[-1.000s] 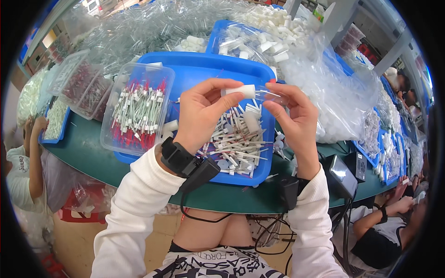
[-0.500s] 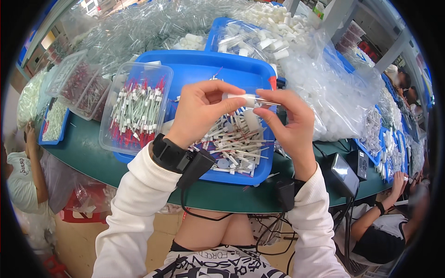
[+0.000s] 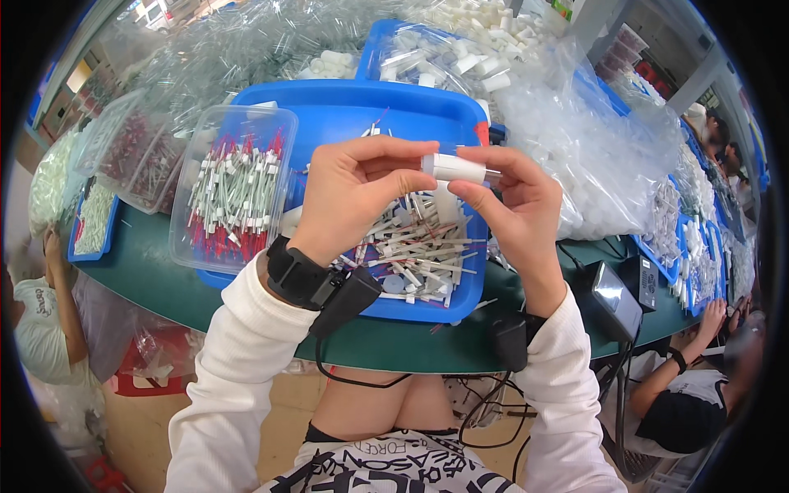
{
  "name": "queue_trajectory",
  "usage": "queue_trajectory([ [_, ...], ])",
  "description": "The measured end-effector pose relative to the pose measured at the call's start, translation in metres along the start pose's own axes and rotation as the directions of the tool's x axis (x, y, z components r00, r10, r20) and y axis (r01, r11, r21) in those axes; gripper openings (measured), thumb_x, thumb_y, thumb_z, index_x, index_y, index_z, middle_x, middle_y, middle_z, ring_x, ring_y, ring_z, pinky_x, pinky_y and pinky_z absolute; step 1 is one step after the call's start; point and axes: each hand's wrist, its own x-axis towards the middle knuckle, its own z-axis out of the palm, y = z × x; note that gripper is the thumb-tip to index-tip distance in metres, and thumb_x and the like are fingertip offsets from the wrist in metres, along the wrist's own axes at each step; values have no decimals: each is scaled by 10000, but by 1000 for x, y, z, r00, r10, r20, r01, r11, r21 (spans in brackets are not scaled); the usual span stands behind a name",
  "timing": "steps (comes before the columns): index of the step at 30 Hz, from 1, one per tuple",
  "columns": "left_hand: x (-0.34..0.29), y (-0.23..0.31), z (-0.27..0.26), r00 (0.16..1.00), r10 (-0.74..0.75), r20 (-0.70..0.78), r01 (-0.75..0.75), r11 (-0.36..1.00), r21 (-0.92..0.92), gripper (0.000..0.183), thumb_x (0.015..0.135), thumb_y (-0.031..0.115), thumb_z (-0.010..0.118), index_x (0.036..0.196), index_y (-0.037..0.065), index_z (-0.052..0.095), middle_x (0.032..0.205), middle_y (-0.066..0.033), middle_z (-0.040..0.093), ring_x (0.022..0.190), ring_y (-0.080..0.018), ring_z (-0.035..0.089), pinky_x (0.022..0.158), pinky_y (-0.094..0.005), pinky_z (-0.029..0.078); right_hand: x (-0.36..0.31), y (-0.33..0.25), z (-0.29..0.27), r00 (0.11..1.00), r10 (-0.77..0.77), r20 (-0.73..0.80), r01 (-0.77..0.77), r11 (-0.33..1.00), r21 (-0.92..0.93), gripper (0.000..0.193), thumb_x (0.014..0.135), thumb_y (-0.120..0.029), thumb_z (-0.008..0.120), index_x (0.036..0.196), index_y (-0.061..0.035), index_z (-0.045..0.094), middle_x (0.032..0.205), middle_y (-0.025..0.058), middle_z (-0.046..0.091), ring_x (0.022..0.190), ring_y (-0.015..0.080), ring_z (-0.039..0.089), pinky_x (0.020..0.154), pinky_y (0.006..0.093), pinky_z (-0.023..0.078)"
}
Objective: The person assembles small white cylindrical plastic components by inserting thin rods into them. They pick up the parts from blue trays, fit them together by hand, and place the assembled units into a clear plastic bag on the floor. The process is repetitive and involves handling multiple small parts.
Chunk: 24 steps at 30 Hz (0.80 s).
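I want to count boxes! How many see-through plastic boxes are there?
3: one box on the blue tray, left of the left hand; two at far left. More may be hidden.

A clear plastic box (image 3: 234, 193) of red-and-white swab sticks sits on the left rim of a large blue tray (image 3: 345, 115). Loose sticks (image 3: 419, 251) lie scattered in the tray. Clear bags of white caps (image 3: 600, 156) pile up to the right on the green table (image 3: 164, 287). A small dark device (image 3: 616, 300) stands near the table's edge.

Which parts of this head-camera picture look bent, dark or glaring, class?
Head view: the green table edge bows with fisheye distortion; the corners go black; bright glare whitens the clear plastic bags; the hands and small white tube stay sharp.
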Motion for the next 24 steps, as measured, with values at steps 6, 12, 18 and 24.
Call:
queue_trajectory([
  [6, 0, -5, 4, 995, 99, -34, -98, 995, 22, 224, 734, -53, 625, 955, -21, 635, 881, -107, 646, 780, -140, 620, 707, -237, 510, 0, -8, 1, 982, 187, 24, -189, 978, 88, 241, 788, -62, 630, 1001, 41, 584, 936, 105, 623, 840, 153, 604, 752, 254, 477],
  [12, -2, -4, 4, 997, 50, -66, -43, 993, 113, 198, 722, -60, 636, 917, -28, 645, 894, -111, 644, 775, -132, 616, 695, -223, 497, -2, -3, 3, 981, 183, 60, -183, 983, -8, 245, 804, -78, 614, 1019, 37, 588, 919, 95, 628, 832, 139, 605, 723, 241, 479],
  [18, -1, -10, 2, 991, 120, -53, -111, 982, 154, 175, 714, -28, 660, 887, 0, 665, 872, -95, 651, 763, -129, 616, 686, -222, 496, -5, 1, 5, 989, 143, 21, -142, 989, -47, 203, 792, -57, 620, 980, 20, 615, 916, 85, 634, 800, 133, 610, 692, 234, 486],
  [24, -4, -9, 3, 982, 191, -3, -184, 954, 237, 209, 725, -85, 616, 922, -21, 645, 922, -123, 633, 813, -154, 606, 718, -243, 498, -8, -4, 12, 990, 109, -89, -117, 989, -93, 186, 773, -40, 631, 955, -1, 631, 880, 85, 646, 778, 127, 613, 676, 233, 485],
])
